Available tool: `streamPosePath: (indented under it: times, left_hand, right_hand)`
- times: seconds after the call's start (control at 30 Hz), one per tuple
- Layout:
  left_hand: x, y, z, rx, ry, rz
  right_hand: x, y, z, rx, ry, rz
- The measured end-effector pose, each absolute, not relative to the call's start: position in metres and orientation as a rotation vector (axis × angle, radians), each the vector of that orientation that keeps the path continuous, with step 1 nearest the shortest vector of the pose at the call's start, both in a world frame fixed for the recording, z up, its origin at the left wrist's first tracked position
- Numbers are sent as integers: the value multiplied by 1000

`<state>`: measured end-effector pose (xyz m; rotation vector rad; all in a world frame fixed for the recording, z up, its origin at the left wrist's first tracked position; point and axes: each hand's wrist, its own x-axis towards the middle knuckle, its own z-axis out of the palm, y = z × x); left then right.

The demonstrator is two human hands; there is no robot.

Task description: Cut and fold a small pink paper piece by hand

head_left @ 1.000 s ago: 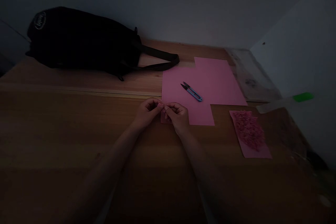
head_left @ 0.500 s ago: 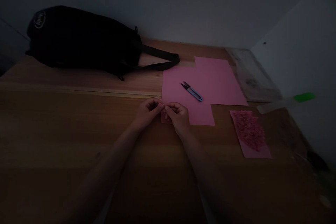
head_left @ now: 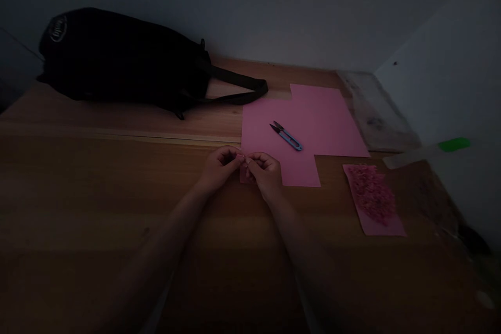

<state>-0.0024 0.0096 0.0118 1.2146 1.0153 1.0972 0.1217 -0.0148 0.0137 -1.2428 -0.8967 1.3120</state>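
Observation:
My left hand and my right hand meet fingertip to fingertip over the lower left corner of a large pink sheet. Between the pinched thumbs and fingers of both hands is a small pink piece, mostly hidden by the fingers. Thread snips with blue handles lie on the large sheet, above and right of my right hand. Farther right, a heap of small pink pieces rests on a small pink sheet.
A black bag lies at the back left of the wooden table, its strap reaching the pink sheet. A clear plastic sheet is at the back right. Near the right wall is a translucent item with a green end.

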Motion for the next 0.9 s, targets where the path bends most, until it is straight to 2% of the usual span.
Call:
streamPosePath:
  times: [0.9]
  left_hand:
    - [-2,9,11,1281,1044,1101]
  right_hand:
    - [121,-15,17,-1227,-889,1318]
